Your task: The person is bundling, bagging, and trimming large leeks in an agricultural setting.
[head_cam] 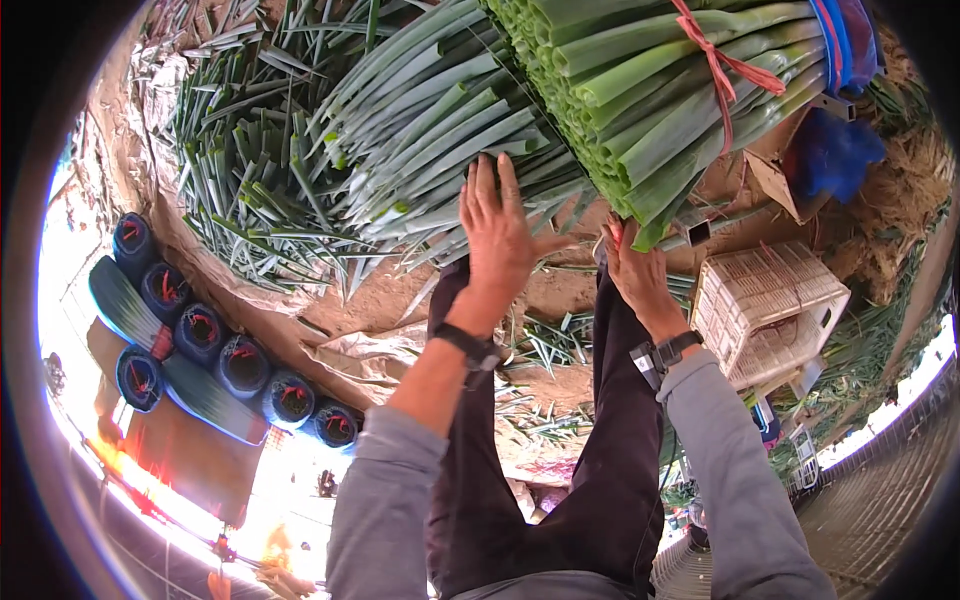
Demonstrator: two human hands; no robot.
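A thick bundle of green leeks [667,97] with evenly cut leaf ends lies before me, bound with red tape [724,67] and with blue wrapping [838,45] around its far right end. My right hand [637,274] is at the bundle's lower corner, fingers bent around something small and red that is mostly hidden. My left hand [496,225] is spread, its fingertips against long cut leek leaves [450,142] to the left of the bundle. Part of the loose leaves lies behind the bundle's cut edge.
Cut leaf pieces [255,172] heap up at the upper left. Several wrapped bundles [244,364] stand at the lower left. A white plastic crate [769,307] sits at the right, near a metal tube end [697,232] and a blue plastic bag [832,154]. Leaf scraps litter the soil.
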